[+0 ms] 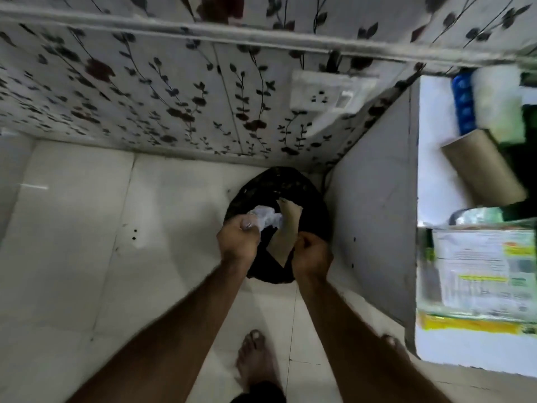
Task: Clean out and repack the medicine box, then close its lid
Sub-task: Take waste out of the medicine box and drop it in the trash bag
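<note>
A black bin with a dark liner (279, 181) stands on the white floor tiles by the wall. My left hand (238, 238) is closed on a crumpled clear plastic wrapper (267, 218) held over the bin's mouth. My right hand (312, 254) grips a brown piece of card or paper (286, 228) that slants down into the bin. On the white counter at the right lies a flat box or pack with green and yellow print (479, 274). I cannot tell whether it is the medicine box.
A white counter (377, 216) rises right of the bin, carrying a brown cardboard tube (482, 170), a blue blister strip (465, 103) and other blurred items. A wall socket (322, 94) sits above the bin on floral wallpaper. My bare foot (255, 359) stands behind the bin.
</note>
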